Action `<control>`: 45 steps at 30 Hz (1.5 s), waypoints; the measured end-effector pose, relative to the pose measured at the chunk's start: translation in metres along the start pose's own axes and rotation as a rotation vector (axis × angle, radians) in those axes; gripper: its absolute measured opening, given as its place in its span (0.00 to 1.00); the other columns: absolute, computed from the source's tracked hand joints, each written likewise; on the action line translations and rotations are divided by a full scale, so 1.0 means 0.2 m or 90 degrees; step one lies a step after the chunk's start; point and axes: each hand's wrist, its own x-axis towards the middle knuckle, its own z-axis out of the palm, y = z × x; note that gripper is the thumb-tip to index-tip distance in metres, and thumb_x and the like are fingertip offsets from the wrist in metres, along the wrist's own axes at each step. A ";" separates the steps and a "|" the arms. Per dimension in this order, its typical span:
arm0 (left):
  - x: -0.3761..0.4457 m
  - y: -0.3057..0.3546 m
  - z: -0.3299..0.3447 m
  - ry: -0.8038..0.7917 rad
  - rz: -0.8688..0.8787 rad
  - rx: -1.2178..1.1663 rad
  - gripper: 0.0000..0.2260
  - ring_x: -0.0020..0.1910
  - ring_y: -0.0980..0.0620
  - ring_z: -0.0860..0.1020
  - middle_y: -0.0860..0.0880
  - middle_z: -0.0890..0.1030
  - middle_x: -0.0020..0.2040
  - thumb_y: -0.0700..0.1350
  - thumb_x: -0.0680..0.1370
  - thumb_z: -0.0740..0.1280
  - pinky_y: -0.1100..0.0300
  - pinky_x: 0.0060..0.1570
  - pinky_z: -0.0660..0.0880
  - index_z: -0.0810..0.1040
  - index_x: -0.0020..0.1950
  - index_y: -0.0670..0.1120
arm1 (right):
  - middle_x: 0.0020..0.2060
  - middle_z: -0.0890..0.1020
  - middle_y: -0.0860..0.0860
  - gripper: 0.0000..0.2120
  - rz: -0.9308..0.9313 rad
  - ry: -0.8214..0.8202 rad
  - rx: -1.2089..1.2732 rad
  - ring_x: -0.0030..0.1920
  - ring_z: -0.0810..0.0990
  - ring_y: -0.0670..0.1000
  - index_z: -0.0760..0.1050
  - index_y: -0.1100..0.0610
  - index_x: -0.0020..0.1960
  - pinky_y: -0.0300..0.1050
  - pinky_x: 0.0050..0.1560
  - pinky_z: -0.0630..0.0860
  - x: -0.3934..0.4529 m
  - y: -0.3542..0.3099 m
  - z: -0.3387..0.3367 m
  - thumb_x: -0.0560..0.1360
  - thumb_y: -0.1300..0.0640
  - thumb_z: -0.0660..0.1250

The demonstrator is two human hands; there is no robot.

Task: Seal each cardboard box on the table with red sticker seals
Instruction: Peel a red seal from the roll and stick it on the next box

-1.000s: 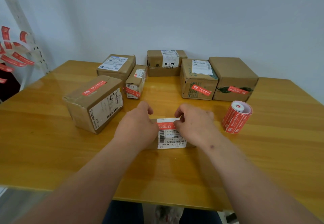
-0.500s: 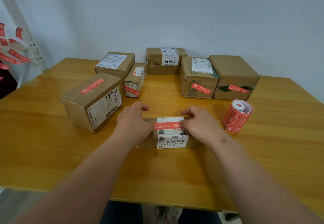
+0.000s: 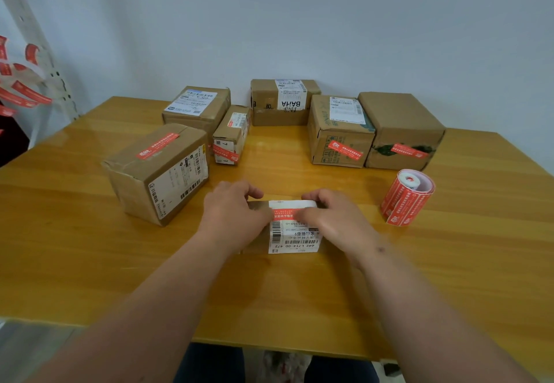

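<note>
A small flat cardboard box (image 3: pixel 295 237) with a white barcode label lies in the middle of the wooden table (image 3: pixel 449 277). A red sticker seal (image 3: pixel 284 213) runs across its top. My left hand (image 3: pixel 233 212) clasps the box's left end, with the thumb on the sticker's left part. My right hand (image 3: pixel 332 218) covers the right end, its fingertips on the sticker. A roll of red stickers (image 3: pixel 406 198) lies to the right of my right hand.
Several other boxes stand behind: a large one (image 3: pixel 156 179) at the left with a red seal on top, a small one (image 3: pixel 232 134), two at the back (image 3: pixel 196 107) (image 3: pixel 284 102), and two sealed ones (image 3: pixel 338 134) (image 3: pixel 401 128) at the right. Loose red stickers (image 3: pixel 21 95) hang from a rack at the far left.
My hands slid apart along the red sticker, then came back toward the middle. The small box stayed in place.
</note>
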 end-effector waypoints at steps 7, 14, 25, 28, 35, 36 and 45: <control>0.00 -0.01 -0.01 -0.006 -0.020 -0.117 0.10 0.53 0.52 0.75 0.51 0.74 0.56 0.46 0.76 0.70 0.54 0.52 0.78 0.76 0.55 0.56 | 0.54 0.80 0.53 0.09 0.028 -0.001 0.100 0.49 0.82 0.51 0.78 0.53 0.54 0.44 0.45 0.79 -0.01 -0.02 -0.02 0.76 0.61 0.63; 0.00 0.00 0.00 0.033 -0.003 -0.107 0.08 0.51 0.53 0.74 0.52 0.74 0.52 0.46 0.77 0.68 0.57 0.50 0.76 0.76 0.55 0.55 | 0.48 0.83 0.52 0.09 0.028 0.033 0.063 0.45 0.84 0.51 0.79 0.54 0.51 0.50 0.46 0.81 0.01 -0.03 0.01 0.78 0.60 0.60; -0.05 -0.02 -0.05 -0.028 0.032 -0.096 0.16 0.54 0.54 0.73 0.54 0.73 0.54 0.49 0.73 0.73 0.54 0.56 0.75 0.75 0.59 0.57 | 0.58 0.77 0.51 0.19 -0.011 -0.081 0.013 0.52 0.80 0.49 0.75 0.51 0.65 0.42 0.48 0.77 -0.01 0.01 -0.05 0.74 0.56 0.69; -0.05 -0.02 -0.07 -0.052 0.024 -0.120 0.17 0.54 0.55 0.73 0.55 0.74 0.54 0.43 0.74 0.72 0.55 0.57 0.75 0.75 0.61 0.55 | 0.63 0.72 0.49 0.28 -0.020 -0.141 -0.053 0.59 0.75 0.49 0.70 0.46 0.69 0.45 0.59 0.74 -0.02 0.02 -0.09 0.70 0.54 0.72; -0.05 0.02 -0.09 0.027 0.074 0.024 0.10 0.56 0.54 0.74 0.55 0.78 0.55 0.44 0.79 0.64 0.52 0.60 0.73 0.77 0.58 0.56 | 0.63 0.72 0.46 0.40 -0.040 -0.203 -0.236 0.60 0.73 0.48 0.60 0.45 0.74 0.45 0.61 0.73 -0.08 -0.04 -0.11 0.67 0.48 0.76; -0.05 0.03 -0.10 0.048 0.087 0.070 0.09 0.58 0.53 0.72 0.56 0.78 0.56 0.47 0.80 0.62 0.49 0.64 0.69 0.76 0.58 0.57 | 0.61 0.74 0.47 0.39 -0.047 -0.169 -0.253 0.57 0.75 0.48 0.62 0.46 0.72 0.47 0.59 0.75 -0.08 -0.05 -0.08 0.66 0.45 0.75; -0.03 -0.03 -0.15 0.001 0.059 0.200 0.21 0.69 0.49 0.65 0.55 0.70 0.69 0.65 0.79 0.50 0.42 0.69 0.58 0.74 0.62 0.60 | 0.57 0.77 0.51 0.28 -0.137 -0.177 -0.127 0.52 0.78 0.54 0.63 0.48 0.69 0.55 0.54 0.78 -0.06 -0.19 0.22 0.73 0.41 0.65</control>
